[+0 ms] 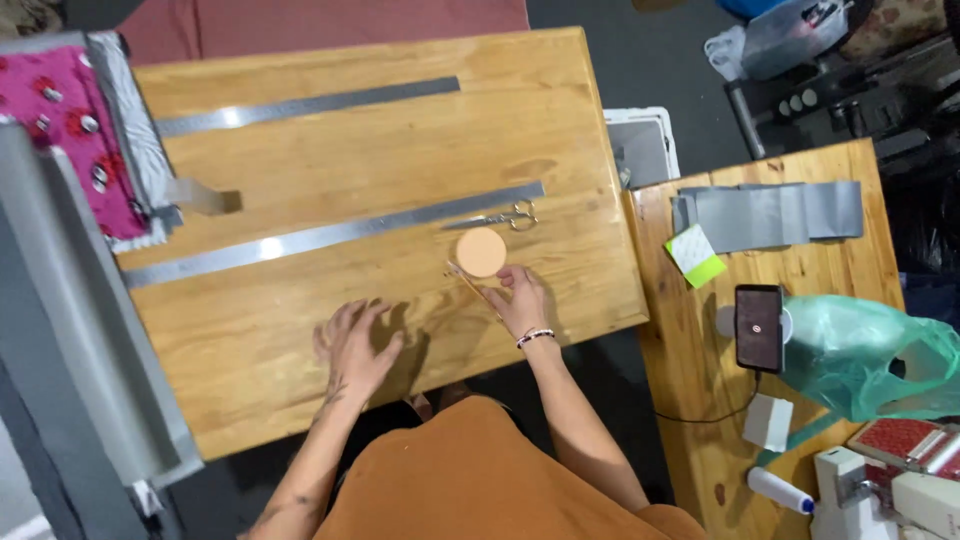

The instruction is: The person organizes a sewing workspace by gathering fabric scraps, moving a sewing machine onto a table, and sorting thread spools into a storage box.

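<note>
Left hand (352,342) flat on table (400,150), right hand (519,297) touching orange disc (482,252)

I see a varnished, knotty pine table (300,180) with a soft sheen. On it lie two long steel rulers (330,235) — brushed, glinting — and small metal scissors (505,216). Just below the scissors, a matt peach disc (482,252), smooth like card or foam.

Your wooden table (300,330) carries two long steel rulers (300,104) (330,235), small scissors (505,216), round peach disc (482,251), thin wooden stick (468,279). Your side table (690,420), at right: folded grey fabric (770,212), green sticky pad (696,254), phone (759,326), green plastic bag (870,355).
</note>
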